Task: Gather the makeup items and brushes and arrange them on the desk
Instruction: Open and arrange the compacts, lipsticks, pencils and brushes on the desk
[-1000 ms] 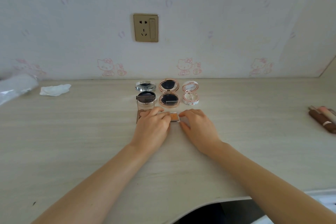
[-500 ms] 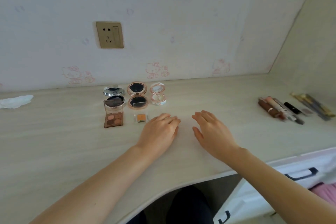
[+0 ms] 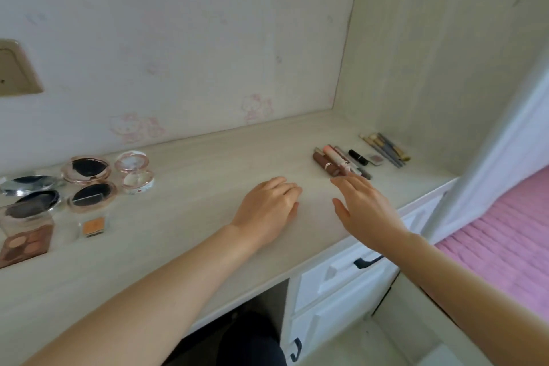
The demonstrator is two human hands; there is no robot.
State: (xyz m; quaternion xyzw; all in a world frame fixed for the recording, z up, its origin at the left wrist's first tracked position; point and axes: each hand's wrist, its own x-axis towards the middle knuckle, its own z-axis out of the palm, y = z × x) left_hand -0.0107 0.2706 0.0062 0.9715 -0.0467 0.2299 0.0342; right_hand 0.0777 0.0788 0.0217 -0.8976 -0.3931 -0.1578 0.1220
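On the left of the pale desk point(image 3: 190, 175) stand opened compacts: a silver one point(image 3: 28, 186), a rose-gold one point(image 3: 87, 181) and a clear pink one point(image 3: 133, 171). In front lie a brown eyeshadow palette point(image 3: 25, 242) and a small orange pan point(image 3: 93, 226). At the right end lie several lipstick tubes point(image 3: 332, 162), a black lipstick point(image 3: 358, 156), a small pan point(image 3: 375, 159) and thin brushes point(image 3: 386, 148). My left hand point(image 3: 269, 206) rests on the desk, fingers loosely bent, holding nothing. My right hand point(image 3: 361, 206) hovers flat, fingertips just short of the tubes.
A wall socket point(image 3: 16, 70) sits at the far left. A side panel point(image 3: 430, 68) closes the desk's right end. White drawers with black handles point(image 3: 367, 261) are under the desk edge; a pink cover point(image 3: 505, 241) lies at the right.
My view has swung right. Both hands have left the orange pan and slid right along the desk; my right hand now reaches close to the lipstick tubes.
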